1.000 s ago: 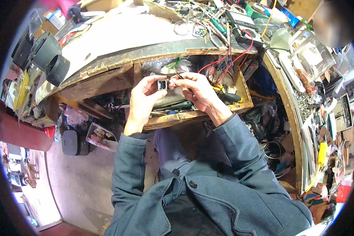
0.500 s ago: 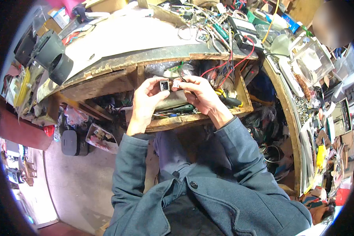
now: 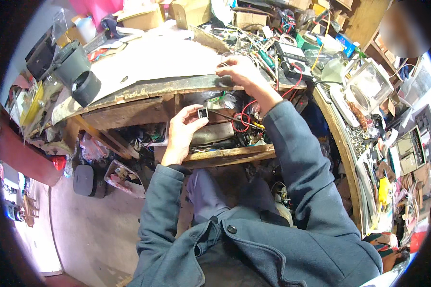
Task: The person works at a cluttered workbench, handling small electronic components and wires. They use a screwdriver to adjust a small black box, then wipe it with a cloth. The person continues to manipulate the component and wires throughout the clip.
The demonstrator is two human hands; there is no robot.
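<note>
In my left hand (image 3: 183, 131) is a small square housing (image 3: 203, 113) with a pale rim and a dark inside, pinched between thumb and fingers above the drawer. My right hand (image 3: 244, 75) reaches over the back bench, by the edge of the white sheet (image 3: 167, 60) and beside loose wires. Its fingers are bent and drawn together at the tips; what lies between them is too small to make out. Beneath my left hand, the open wooden drawer (image 3: 230, 155) holds a greyish rolled bundle (image 3: 215, 133), plastic bags and tools.
A black-and-silver boxed device (image 3: 292, 53) with a red cable (image 3: 244, 122) stands right of my right hand. Wires and small parts crowd the back of the bench. Black cylindrical containers (image 3: 85, 86) are at left. A side bench (image 3: 342, 158) heaped with parts runs along the right.
My right hand has left the housing and moved up and away onto the bench. The small pale piece it held no longer shows. My left hand still holds the housing. The view has shifted slightly.
</note>
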